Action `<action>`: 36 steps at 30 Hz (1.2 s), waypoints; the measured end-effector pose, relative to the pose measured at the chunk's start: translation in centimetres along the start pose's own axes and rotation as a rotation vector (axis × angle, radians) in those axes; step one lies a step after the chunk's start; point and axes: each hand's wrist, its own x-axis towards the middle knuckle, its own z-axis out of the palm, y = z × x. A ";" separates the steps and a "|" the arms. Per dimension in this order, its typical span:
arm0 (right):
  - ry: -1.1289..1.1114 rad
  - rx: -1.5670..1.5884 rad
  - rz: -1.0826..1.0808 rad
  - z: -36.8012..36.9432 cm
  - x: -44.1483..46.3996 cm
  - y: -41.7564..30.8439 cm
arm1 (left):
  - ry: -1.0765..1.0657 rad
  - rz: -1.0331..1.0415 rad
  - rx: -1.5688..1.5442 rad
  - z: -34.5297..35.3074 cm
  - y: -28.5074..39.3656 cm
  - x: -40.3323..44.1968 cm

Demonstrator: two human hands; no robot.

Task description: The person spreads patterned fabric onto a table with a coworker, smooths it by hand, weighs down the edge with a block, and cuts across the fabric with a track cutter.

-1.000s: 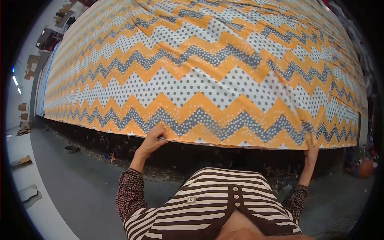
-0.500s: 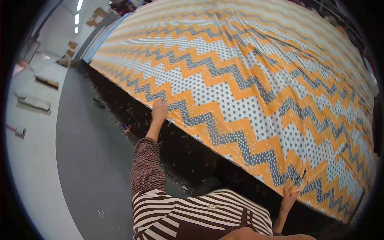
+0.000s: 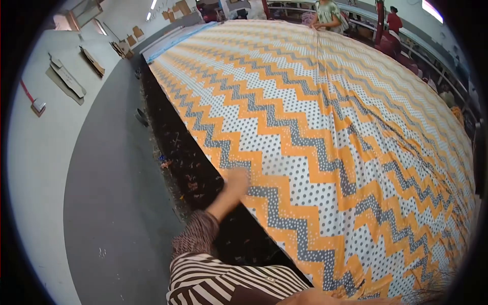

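Observation:
A large sheet of fabric [image 3: 274, 132] with orange, grey and white polka-dot zigzags is spread over a long table. My left hand [image 3: 236, 182] lies over the near edge of this fabric, smeared by motion, so its fingers do not show clearly. I cannot tell whether it pinches the cloth or only touches it. Long creases run through the fabric on the right, where it is bunched. My right hand is out of view.
A co-worker [image 3: 328, 16] stands at the far edge with hands near the cloth. The dark side under the table edge [image 3: 173, 127] carries scraps. Grey floor [image 3: 109, 168] runs along the left, beside a white wall with hanging patterns [image 3: 66, 79]. Shelving [image 3: 356, 23] stands behind.
My view has lifted and turned, showing the far end of the table and the co-worker. My left hand now overlaps the fabric's edge, blurred. My right hand has left the view.

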 end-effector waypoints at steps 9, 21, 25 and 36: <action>-0.069 0.049 -0.218 -0.1 5.0 2.4 | -0.288 1.282 -0.846 14.3 22.9 -20.9; 0.126 1.264 -0.268 -19.4 28.9 -3.5 | -0.207 0.748 -0.561 6.4 25.9 -24.8; 0.159 1.357 -0.115 -27.6 23.1 5.0 | -0.178 0.645 -0.673 8.3 25.6 -24.7; 0.365 1.420 0.119 -36.0 5.3 21.7 | -0.415 0.456 -0.722 9.3 24.4 -25.1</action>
